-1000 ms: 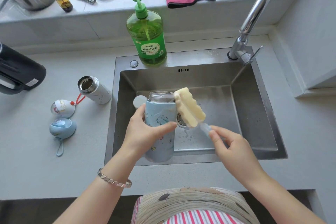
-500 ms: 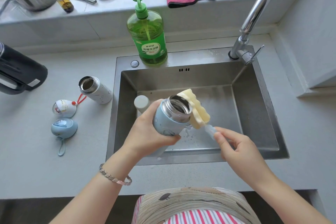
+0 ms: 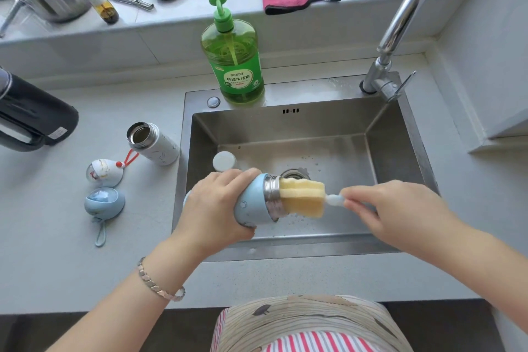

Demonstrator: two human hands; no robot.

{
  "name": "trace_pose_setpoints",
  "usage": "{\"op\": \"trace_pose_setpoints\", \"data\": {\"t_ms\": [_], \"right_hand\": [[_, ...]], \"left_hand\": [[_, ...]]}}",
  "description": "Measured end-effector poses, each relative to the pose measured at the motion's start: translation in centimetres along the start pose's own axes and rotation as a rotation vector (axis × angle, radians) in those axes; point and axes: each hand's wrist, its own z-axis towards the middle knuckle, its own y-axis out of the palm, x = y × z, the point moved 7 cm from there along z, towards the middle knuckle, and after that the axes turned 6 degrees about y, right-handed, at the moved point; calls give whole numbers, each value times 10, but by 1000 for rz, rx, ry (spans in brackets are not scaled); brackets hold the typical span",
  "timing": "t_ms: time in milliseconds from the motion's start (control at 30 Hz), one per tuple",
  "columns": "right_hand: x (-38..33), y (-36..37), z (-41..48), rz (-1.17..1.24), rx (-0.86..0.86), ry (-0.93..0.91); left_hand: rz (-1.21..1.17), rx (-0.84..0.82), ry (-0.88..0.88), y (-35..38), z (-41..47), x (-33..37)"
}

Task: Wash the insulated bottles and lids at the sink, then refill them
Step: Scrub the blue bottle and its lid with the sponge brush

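Two bottles, neither finished: left hand [image 3: 217, 206] grips blue bottle [image 3: 251, 203] sideways over the sink's [image 3: 400, 151] front edge, right hand [image 3: 394, 208] pinches sponge brush [image 3: 303, 198] at its mouth. White bottle [image 3: 155, 144], white lid [image 3: 104, 173] and blue lid [image 3: 104, 201] lie on the desk [image 3: 57, 266]; refilling remains.

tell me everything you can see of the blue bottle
The blue bottle is an insulated flask, pale blue outside with faint printed figures and a bare steel threaded neck, lid off. It lies about level over the sink, mouth to the right. The left hand grips its body; the yellow sponge brush meets its mouth.
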Motion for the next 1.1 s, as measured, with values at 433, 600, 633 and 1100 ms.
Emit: {"op": "trace_pose_setpoints", "data": {"t_ms": [433,600,633,1100], "right_hand": [[-2,8,9,51,-86,26],[2,-6,20,204,-78,83],[6,-3,23,191,-94,108],[8,22,18,301,-262,197]], "left_hand": [[-36,100,-44,2,-13,-3],[-5,65,-84,16,-20,-1],[-18,69,-80,15,-21,0],[14,103,-40,8,-17,1]]}}
